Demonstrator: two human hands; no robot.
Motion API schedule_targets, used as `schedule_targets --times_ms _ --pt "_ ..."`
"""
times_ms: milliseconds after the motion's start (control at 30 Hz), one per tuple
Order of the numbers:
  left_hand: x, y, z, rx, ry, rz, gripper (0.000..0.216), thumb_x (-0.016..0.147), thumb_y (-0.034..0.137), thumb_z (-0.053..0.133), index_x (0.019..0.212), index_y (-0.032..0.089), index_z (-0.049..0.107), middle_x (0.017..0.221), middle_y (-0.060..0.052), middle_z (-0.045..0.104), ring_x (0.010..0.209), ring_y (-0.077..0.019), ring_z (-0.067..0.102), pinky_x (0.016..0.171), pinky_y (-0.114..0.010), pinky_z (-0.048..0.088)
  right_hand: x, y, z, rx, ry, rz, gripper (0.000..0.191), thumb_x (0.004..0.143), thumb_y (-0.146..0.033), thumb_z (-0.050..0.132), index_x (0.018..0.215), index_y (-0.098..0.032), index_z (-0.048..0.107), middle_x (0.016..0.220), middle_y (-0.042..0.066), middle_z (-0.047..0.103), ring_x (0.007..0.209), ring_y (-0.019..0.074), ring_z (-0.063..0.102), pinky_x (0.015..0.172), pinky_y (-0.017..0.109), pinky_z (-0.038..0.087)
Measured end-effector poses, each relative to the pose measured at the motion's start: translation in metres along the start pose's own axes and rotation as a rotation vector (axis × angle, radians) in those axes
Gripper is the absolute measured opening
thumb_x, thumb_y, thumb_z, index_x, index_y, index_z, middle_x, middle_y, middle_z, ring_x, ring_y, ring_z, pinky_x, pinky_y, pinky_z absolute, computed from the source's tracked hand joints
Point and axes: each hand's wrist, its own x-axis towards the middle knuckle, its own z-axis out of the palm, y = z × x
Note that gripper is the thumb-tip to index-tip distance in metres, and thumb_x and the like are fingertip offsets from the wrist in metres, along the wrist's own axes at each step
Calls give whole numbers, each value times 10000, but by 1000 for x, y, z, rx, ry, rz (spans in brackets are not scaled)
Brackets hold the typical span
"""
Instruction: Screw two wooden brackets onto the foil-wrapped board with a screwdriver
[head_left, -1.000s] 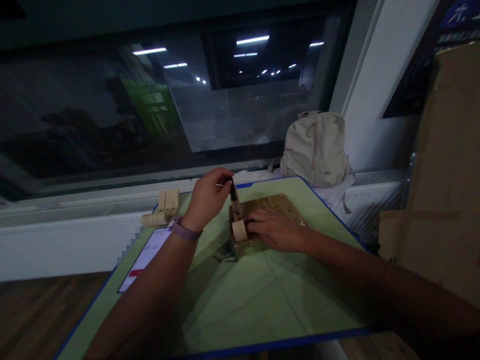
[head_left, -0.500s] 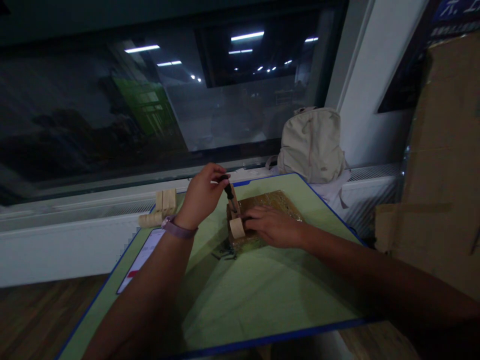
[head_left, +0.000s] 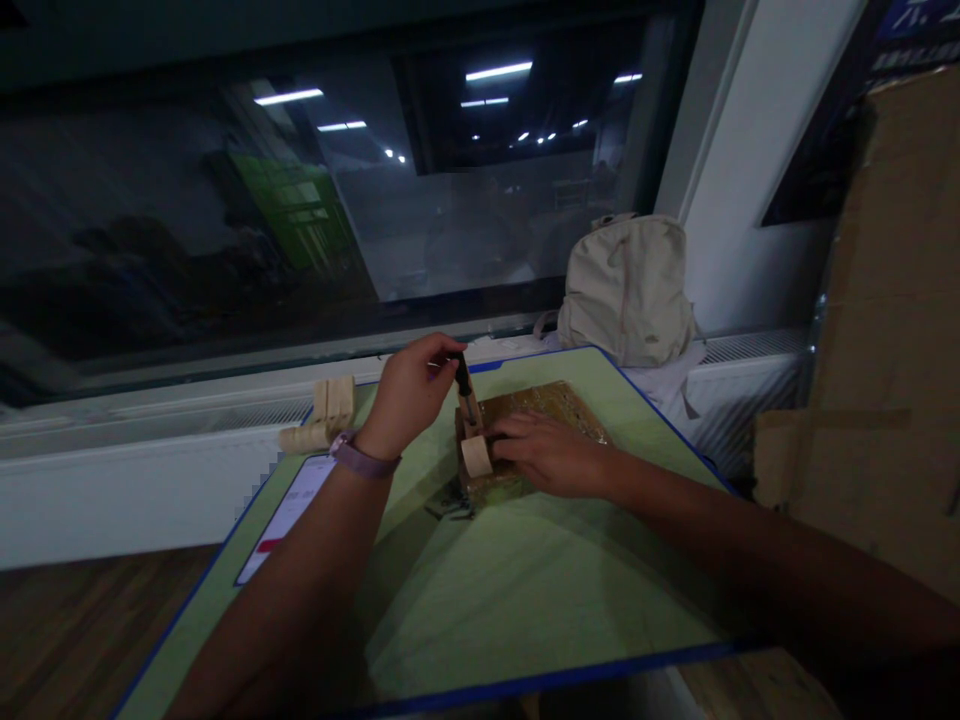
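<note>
My left hand (head_left: 411, 395) pinches the dark handle of a small screwdriver (head_left: 465, 386), held nearly upright with its tip down on a wooden assembly. My right hand (head_left: 547, 452) lies over the brown wooden board (head_left: 551, 402), its fingers closed against a round pale wooden wheel piece (head_left: 477, 455) at the board's left edge. A purple band is on my left wrist. A few small dark screws (head_left: 452, 506) lie on the green mat (head_left: 525, 590) just in front of the board.
Several pale wooden blocks (head_left: 325, 418) sit on the window ledge at the mat's far left. A white and red card (head_left: 287, 515) lies on the mat's left side. A beige backpack (head_left: 626, 290) leans at the window. Cardboard (head_left: 885, 330) stands at right.
The screwdriver's tilt has changed slightly in my left hand between frames. My right hand stays on the wooden wheel piece. The view has shifted a little.
</note>
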Motion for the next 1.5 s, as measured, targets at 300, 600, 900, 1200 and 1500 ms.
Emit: schedule_targets --times_ms 300,600,900,1200,1500 --pt "-1 7 1 -66 11 -4 87 806 241 669 873 189 687 857 -28 712 747 -155 639 663 -267 518 1 -1 -2 2 1 -7 305 868 -41 538 1115 -165 668 1173 125 638 1078 249 571 948 415 455" --pt "0 1 -1 -81 -10 -60 163 826 210 656 980 174 697 963 -62 726 853 -178 675 754 -313 548 1 -2 -3 8 -11 5 282 883 -59 531 1105 -172 662 1197 120 636 1074 250 570 938 418 457" --pt "0 -1 -1 -38 37 11 74 809 239 677 841 173 666 864 -37 701 789 -160 641 710 -286 549 1 0 0 2 5 -17 303 868 -51 548 1126 -166 658 1223 122 633 1113 253 564 963 417 449" --pt "-1 2 1 -67 5 -27 173 807 238 671 965 173 703 930 -48 707 806 -164 658 738 -297 554 1 -2 -2 -21 -8 1 299 869 -55 555 1122 -173 663 1194 118 636 1085 245 571 957 410 452" --pt "0 0 -3 -129 -71 -42 149 794 163 628 941 179 649 916 -34 711 848 -166 664 770 -296 529 1 -1 1 3 -13 6 303 888 -54 535 1140 -163 662 1187 124 643 1092 256 572 961 427 455"
